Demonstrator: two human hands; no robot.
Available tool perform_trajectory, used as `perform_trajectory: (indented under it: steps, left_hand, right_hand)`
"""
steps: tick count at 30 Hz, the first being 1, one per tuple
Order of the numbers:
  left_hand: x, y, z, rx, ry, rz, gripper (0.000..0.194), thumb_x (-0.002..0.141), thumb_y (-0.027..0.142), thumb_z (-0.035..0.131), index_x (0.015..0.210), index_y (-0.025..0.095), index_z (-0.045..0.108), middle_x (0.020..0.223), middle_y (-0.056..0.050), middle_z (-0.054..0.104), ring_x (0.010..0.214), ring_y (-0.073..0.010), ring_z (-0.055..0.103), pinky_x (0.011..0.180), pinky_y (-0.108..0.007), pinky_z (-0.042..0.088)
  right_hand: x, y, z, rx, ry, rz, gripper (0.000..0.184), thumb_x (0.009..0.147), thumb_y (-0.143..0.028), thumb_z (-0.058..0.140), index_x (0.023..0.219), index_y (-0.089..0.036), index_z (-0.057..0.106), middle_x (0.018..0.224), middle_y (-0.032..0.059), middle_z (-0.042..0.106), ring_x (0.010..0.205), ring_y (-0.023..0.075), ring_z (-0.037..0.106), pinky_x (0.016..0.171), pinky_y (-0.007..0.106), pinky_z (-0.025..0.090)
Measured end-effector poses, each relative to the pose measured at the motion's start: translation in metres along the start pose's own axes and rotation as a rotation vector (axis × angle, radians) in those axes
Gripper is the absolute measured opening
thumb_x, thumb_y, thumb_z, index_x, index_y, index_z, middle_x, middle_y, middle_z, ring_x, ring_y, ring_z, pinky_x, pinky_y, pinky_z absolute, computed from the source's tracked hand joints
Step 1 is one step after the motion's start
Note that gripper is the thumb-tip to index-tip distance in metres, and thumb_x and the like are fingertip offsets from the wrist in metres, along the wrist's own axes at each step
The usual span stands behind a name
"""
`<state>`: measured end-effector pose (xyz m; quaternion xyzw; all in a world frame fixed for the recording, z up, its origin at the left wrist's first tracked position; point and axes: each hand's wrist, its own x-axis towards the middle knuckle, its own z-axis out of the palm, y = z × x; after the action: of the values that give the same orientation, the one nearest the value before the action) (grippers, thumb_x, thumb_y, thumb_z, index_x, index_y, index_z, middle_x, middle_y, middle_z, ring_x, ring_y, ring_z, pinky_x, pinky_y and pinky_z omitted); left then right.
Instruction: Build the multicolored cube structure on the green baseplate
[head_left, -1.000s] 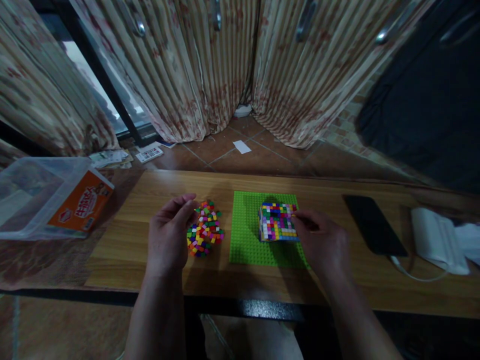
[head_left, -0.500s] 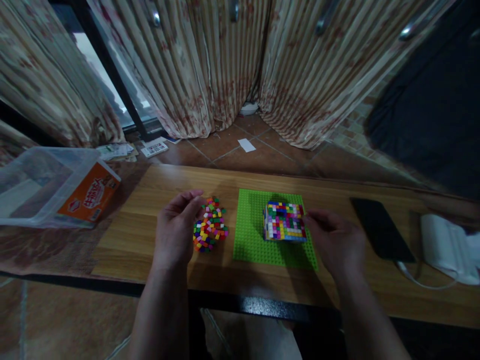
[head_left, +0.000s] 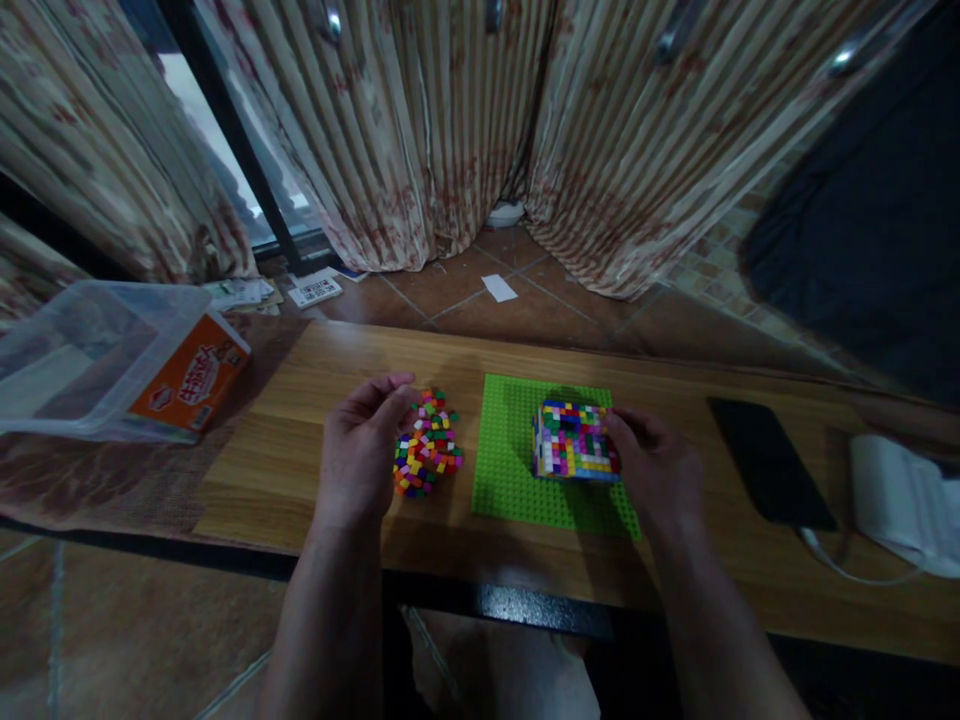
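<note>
A block structure [head_left: 576, 440] of many-coloured small bricks stands on the green baseplate [head_left: 501, 480], with an opening in its top. My right hand [head_left: 660, 465] is at its right side, thumb and forefinger pinched over the top right edge; whether a brick is between them is hidden. To the left lies a heap of loose coloured bricks [head_left: 424, 455] on the wooden table [head_left: 270, 440]. My left hand [head_left: 364, 435] hovers beside the heap's left edge, thumb and forefinger pressed together. Anything in that pinch is too small to make out.
A clear plastic box [head_left: 112, 390] with an orange label stands at the far left. On the right lie a black phone [head_left: 769, 460] with a white cable and a white device [head_left: 900, 500]. Papers [head_left: 315, 290] lie on the floor beyond the table, before striped curtains [head_left: 405, 150].
My right hand has moved left, its fingertips now over the structure's top right edge. My left hand keeps its pinch beside the heap. The whole view has shifted slightly.
</note>
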<state>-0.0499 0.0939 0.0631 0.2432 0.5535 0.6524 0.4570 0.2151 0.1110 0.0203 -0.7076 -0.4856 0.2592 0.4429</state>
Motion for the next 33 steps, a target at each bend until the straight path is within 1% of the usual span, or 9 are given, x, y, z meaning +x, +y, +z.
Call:
perform_trajectory:
  steps: [10, 16, 18, 21, 24, 26, 29, 31, 33]
  left_hand:
    - [-0.001, 0.0, 0.0, -0.009, 0.001, 0.002, 0.029, 0.061, 0.026, 0.083, 0.084, 0.014, 0.072, 0.071, 0.001, 0.066, 0.061, -0.0072, 0.057, 0.058, -0.018, 0.044]
    - [0.001, -0.002, -0.001, 0.005, 0.0, 0.024, 0.028, 0.062, 0.027, 0.083, 0.085, 0.015, 0.072, 0.07, 0.001, 0.064, 0.059, -0.0062, 0.054, 0.056, -0.018, 0.042]
    - [0.0, -0.002, -0.001, -0.009, -0.009, 0.021, 0.028, 0.062, 0.027, 0.083, 0.085, 0.015, 0.072, 0.07, 0.001, 0.064, 0.059, -0.0061, 0.054, 0.057, -0.018, 0.043]
    - [-0.001, 0.0, -0.001, -0.03, -0.009, 0.0, 0.028, 0.061, 0.025, 0.083, 0.085, 0.015, 0.072, 0.071, 0.002, 0.065, 0.059, -0.006, 0.055, 0.058, -0.018, 0.044]
    - [-0.002, 0.001, -0.001, -0.031, 0.002, -0.006, 0.027, 0.061, 0.025, 0.082, 0.084, 0.015, 0.072, 0.07, 0.002, 0.065, 0.059, -0.0063, 0.055, 0.058, -0.019, 0.044]
    - [-0.002, 0.001, -0.002, -0.028, 0.006, 0.005, 0.026, 0.062, 0.026, 0.082, 0.084, 0.015, 0.072, 0.071, 0.001, 0.066, 0.059, -0.0068, 0.056, 0.059, -0.019, 0.045]
    - [-0.001, 0.0, -0.003, -0.018, 0.004, 0.021, 0.026, 0.064, 0.028, 0.081, 0.084, 0.016, 0.072, 0.073, 0.001, 0.066, 0.06, -0.0076, 0.056, 0.06, -0.02, 0.046]
    - [-0.002, 0.0, -0.004, -0.013, 0.0, 0.021, 0.025, 0.065, 0.028, 0.081, 0.084, 0.016, 0.071, 0.073, 0.001, 0.067, 0.061, -0.0076, 0.056, 0.061, -0.021, 0.046]
    - [-0.001, 0.0, -0.005, -0.014, -0.004, 0.023, 0.023, 0.066, 0.027, 0.079, 0.084, 0.016, 0.071, 0.072, 0.001, 0.066, 0.06, -0.0072, 0.056, 0.062, -0.02, 0.046]
  right_hand:
    - [-0.001, 0.001, 0.003, -0.027, 0.035, -0.045, 0.041, 0.078, -0.052, 0.066, 0.092, -0.014, 0.075, 0.085, 0.0119, 0.077, 0.072, 0.0233, 0.07, 0.064, 0.035, 0.055]
    - [0.0, 0.004, 0.0, -0.065, 0.022, -0.027, 0.042, 0.079, -0.053, 0.065, 0.094, -0.015, 0.076, 0.086, 0.0113, 0.076, 0.074, 0.0236, 0.069, 0.065, 0.035, 0.053]
    - [0.002, 0.006, -0.003, -0.072, 0.068, -0.059, 0.044, 0.083, -0.055, 0.06, 0.093, -0.015, 0.075, 0.085, 0.0105, 0.075, 0.073, 0.0228, 0.068, 0.065, 0.034, 0.052]
    - [0.004, 0.006, -0.007, -0.012, 0.197, -0.098, 0.044, 0.089, -0.054, 0.053, 0.088, -0.015, 0.073, 0.081, 0.0092, 0.074, 0.067, 0.02, 0.066, 0.061, 0.032, 0.051]
    - [-0.002, -0.003, -0.006, 0.048, 0.285, -0.152, 0.036, 0.089, -0.048, 0.056, 0.084, -0.016, 0.072, 0.077, 0.0065, 0.072, 0.063, 0.0175, 0.064, 0.059, 0.03, 0.05]
    - [-0.013, -0.012, -0.001, 0.091, 0.298, -0.228, 0.032, 0.089, -0.045, 0.058, 0.084, -0.016, 0.071, 0.076, 0.0053, 0.071, 0.063, 0.0172, 0.064, 0.061, 0.031, 0.051]
    - [-0.039, -0.025, 0.011, 0.138, 0.226, -0.34, 0.028, 0.092, -0.043, 0.058, 0.088, -0.018, 0.071, 0.08, 0.0053, 0.072, 0.072, 0.0191, 0.068, 0.072, 0.034, 0.054]
    - [-0.059, -0.032, 0.02, 0.117, 0.091, -0.421, 0.019, 0.093, -0.036, 0.06, 0.091, -0.021, 0.072, 0.087, 0.0045, 0.074, 0.081, 0.0195, 0.07, 0.079, 0.035, 0.055]
    - [-0.076, -0.037, 0.031, 0.087, -0.087, -0.564, 0.011, 0.092, -0.028, 0.062, 0.093, -0.023, 0.072, 0.089, 0.0027, 0.074, 0.083, 0.0179, 0.07, 0.079, 0.033, 0.055]
